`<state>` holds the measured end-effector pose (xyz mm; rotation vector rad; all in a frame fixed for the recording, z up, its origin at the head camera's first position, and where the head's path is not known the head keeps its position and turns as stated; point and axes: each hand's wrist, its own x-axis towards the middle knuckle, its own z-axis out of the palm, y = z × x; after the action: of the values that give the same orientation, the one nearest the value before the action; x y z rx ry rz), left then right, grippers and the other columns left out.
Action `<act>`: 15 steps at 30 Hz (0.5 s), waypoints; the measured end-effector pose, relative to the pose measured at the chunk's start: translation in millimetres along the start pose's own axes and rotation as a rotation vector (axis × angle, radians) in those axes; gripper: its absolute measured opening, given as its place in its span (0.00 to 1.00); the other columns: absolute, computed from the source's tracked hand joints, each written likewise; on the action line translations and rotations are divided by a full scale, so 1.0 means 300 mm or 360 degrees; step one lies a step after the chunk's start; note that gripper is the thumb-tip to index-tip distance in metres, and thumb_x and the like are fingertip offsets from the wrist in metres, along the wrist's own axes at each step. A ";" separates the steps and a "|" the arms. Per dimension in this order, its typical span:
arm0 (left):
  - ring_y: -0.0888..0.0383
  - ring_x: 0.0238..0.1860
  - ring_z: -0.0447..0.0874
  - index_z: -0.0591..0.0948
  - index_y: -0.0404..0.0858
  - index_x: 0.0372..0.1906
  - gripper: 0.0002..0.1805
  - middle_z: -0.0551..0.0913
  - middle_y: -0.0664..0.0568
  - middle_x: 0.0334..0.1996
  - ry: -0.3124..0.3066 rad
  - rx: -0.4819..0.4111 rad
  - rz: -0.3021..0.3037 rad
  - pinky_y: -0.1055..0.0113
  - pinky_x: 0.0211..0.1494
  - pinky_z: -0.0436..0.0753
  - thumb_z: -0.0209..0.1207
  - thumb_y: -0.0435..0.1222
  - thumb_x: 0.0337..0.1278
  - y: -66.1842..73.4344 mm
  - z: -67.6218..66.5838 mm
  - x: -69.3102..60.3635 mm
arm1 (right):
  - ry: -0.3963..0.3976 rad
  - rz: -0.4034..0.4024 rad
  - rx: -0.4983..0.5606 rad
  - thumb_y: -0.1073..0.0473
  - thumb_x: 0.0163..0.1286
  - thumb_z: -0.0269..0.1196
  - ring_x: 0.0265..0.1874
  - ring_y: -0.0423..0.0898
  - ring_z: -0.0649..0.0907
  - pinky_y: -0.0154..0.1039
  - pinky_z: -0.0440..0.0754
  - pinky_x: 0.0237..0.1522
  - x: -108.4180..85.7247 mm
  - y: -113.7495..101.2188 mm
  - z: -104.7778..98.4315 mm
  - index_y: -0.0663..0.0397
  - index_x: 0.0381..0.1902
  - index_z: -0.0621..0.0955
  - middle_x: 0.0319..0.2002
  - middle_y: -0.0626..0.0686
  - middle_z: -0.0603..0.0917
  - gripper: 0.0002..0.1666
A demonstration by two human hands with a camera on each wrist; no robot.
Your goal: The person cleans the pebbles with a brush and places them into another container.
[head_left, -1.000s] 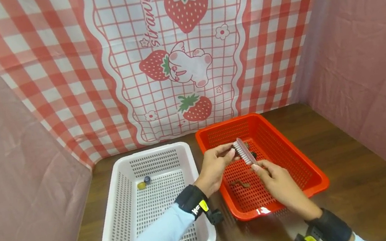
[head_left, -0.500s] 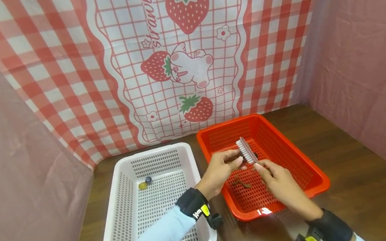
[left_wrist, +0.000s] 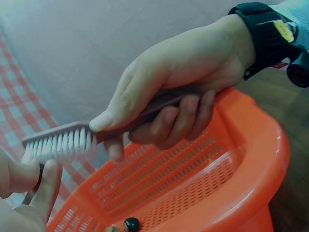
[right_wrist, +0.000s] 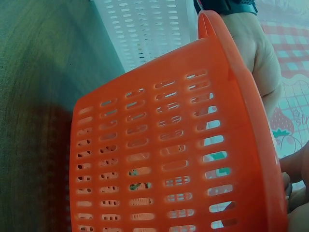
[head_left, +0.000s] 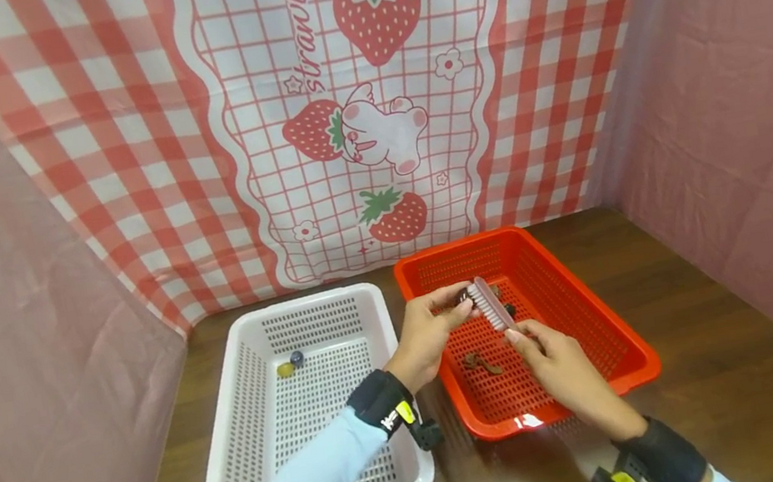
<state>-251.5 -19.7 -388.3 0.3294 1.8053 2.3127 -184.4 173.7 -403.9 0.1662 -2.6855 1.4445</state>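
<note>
My right hand (head_left: 557, 361) grips the handle of a mauve brush (head_left: 496, 306) with white bristles. In the left wrist view the fingers wrap the dark handle, and the thumb lies along it near the brush head (left_wrist: 58, 133). My left hand (head_left: 424, 334) pinches a small dark brown, shiny object (head_left: 466, 297) between thumb and fingers, right against the bristles. The fingers hide most of that object, so its kind is unclear. Both hands are over the red basket (head_left: 595, 309). The right wrist view mostly shows that basket's slotted wall (right_wrist: 145, 116).
The white basket (head_left: 235, 433) on the left holds a yellow piece (head_left: 285, 370) and a dark blue round piece (head_left: 296, 359). Inside the red basket lie a brown, irregular piece (head_left: 482, 363) and a dark green, shiny piece (left_wrist: 132, 224). A checked strawberry cloth (head_left: 372, 150) hangs behind.
My left hand shifted right and slightly down, then back up and left with the small object. The brush moved a little right and returned. Both grips stayed the same.
</note>
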 end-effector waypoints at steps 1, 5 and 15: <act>0.55 0.43 0.88 0.82 0.30 0.61 0.18 0.86 0.41 0.50 0.0002 -0.0002 0.0012 0.56 0.59 0.85 0.61 0.26 0.69 -0.002 -0.002 0.001 | -0.0001 -0.0003 0.0002 0.44 0.81 0.56 0.23 0.44 0.71 0.34 0.70 0.22 -0.001 0.000 0.000 0.59 0.55 0.81 0.25 0.50 0.70 0.23; 0.54 0.41 0.88 0.81 0.29 0.62 0.19 0.87 0.40 0.48 -0.0045 0.0010 -0.0038 0.55 0.55 0.87 0.63 0.25 0.68 -0.011 -0.005 -0.005 | 0.0023 -0.0026 -0.0012 0.47 0.81 0.57 0.22 0.44 0.71 0.34 0.69 0.22 -0.003 0.002 0.001 0.58 0.54 0.82 0.25 0.50 0.71 0.20; 0.59 0.35 0.88 0.82 0.24 0.56 0.15 0.88 0.38 0.44 -0.0027 -0.0032 -0.0042 0.56 0.56 0.87 0.64 0.27 0.68 -0.011 -0.010 -0.005 | 0.0036 -0.0031 -0.0015 0.44 0.81 0.56 0.22 0.43 0.70 0.35 0.69 0.22 -0.005 -0.002 -0.001 0.58 0.54 0.82 0.24 0.49 0.70 0.23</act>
<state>-250.9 -22.2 -392.5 0.3190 1.7668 2.3020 -183.0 173.8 -403.3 0.1737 -2.6649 1.4192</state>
